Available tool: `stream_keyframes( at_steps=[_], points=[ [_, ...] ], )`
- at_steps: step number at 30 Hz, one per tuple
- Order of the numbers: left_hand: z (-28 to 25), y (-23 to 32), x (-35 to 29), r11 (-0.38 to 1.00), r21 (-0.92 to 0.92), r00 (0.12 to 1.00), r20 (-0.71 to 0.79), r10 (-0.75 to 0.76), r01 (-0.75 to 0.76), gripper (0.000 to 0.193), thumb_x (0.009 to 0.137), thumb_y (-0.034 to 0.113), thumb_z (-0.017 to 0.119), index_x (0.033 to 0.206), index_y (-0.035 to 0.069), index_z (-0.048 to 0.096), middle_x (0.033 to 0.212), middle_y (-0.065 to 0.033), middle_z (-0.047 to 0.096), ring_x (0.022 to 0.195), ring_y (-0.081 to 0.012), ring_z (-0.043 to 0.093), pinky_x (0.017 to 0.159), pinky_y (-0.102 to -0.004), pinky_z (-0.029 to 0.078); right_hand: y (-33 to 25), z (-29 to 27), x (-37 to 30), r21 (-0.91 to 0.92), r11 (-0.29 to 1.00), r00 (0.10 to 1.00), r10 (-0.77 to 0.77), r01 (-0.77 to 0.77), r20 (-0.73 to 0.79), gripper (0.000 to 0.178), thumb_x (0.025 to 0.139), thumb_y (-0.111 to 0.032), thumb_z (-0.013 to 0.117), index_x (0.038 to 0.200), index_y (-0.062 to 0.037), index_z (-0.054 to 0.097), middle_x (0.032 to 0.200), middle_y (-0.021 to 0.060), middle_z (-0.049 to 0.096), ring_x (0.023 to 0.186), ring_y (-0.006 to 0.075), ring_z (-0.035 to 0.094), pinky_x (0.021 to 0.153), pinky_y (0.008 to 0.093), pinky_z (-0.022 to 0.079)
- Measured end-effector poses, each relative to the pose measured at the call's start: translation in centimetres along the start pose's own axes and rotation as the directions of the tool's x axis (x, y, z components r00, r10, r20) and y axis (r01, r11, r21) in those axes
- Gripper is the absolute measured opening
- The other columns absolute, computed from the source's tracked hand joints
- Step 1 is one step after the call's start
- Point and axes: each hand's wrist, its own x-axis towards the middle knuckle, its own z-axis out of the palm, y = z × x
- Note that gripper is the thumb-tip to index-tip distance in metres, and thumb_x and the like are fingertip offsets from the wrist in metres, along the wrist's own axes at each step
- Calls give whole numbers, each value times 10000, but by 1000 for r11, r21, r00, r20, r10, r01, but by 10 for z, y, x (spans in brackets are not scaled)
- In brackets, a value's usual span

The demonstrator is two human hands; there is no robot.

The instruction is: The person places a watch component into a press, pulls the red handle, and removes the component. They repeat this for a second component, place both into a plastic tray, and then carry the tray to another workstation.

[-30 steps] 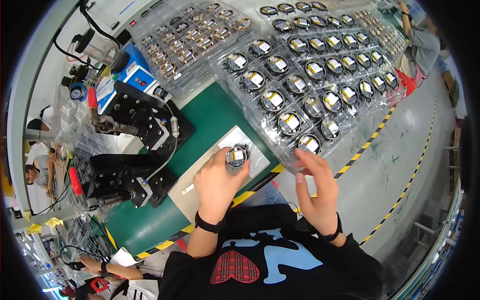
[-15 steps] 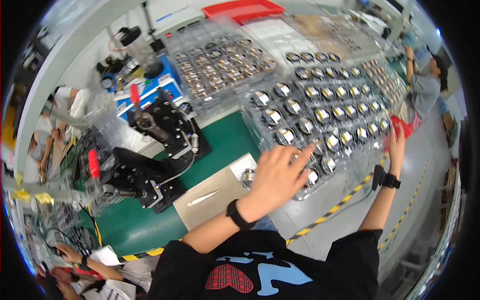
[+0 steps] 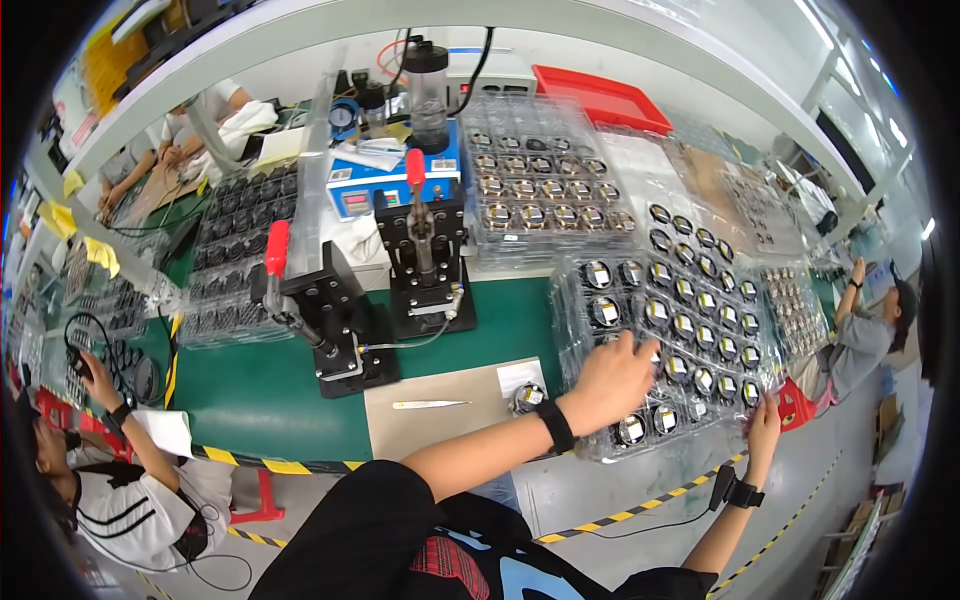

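Observation:
A clear blister tray holding several round metal parts lies at the right end of the green bench. My left hand lies flat on it with fingers spread over the parts, holding nothing. At the tray's near right corner, my right hand grips the edge. One round part sits alone on the beige mat, just left of my left wrist. Thin tweezers lie on the mat.
Two black toggle presses with red handles stand behind the mat, a blue control box beyond them. More part trays and a red bin sit at the back. Other people work at left and right.
The round part my left hand held now lies on the mat. My left hand has moved right onto the tray, and my right hand has swung out to the tray's corner.

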Motion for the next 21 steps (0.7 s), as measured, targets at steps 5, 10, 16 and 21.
stream_keyframes(
  at_steps=[5, 10, 16, 21],
  points=[
    [-28, -10, 9, 984, -178, 991, -123, -52, 30, 311, 854, 92, 536, 1162, 46, 524, 893, -181, 541, 762, -374, 583, 685, -454, 484, -35, 2, -24, 58, 989, 986, 128, -135, 105, 365, 976, -156, 426, 1319, -56, 500, 611, 27, 538, 469, 90, 486, 420, 263, 400],
    [-63, -25, -3, 988, -154, 974, -219, -57, 23, 319, 850, 67, 523, 1168, 44, 517, 878, -169, 551, 764, -363, 588, 685, -446, 485, -86, 17, -56, 55, 987, 975, 139, -150, 171, 378, 961, -126, 419, 1319, -37, 498, 587, 71, 568, 479, 132, 539, 448, 289, 425],
    [-93, -30, -25, 991, -104, 977, -186, -107, 89, 310, 850, 50, 517, 1159, 71, 534, 867, -159, 544, 744, -348, 587, 672, -425, 479, -111, 19, -63, -340, 936, 988, -44, 92, 149, 370, 899, -99, 475, 1248, -4, 553, 593, 171, 577, 491, 258, 577, 499, 358, 446],
    [-105, -45, -35, 979, -127, 965, -190, -180, 157, 281, 853, 37, 514, 1123, 87, 571, 848, -146, 533, 710, -324, 578, 658, -394, 475, -157, 15, -47, -260, 947, 976, -152, 189, 158, 346, 842, -86, 520, 1163, 9, 605, 604, 211, 559, 530, 337, 578, 525, 400, 443]
  ],
)
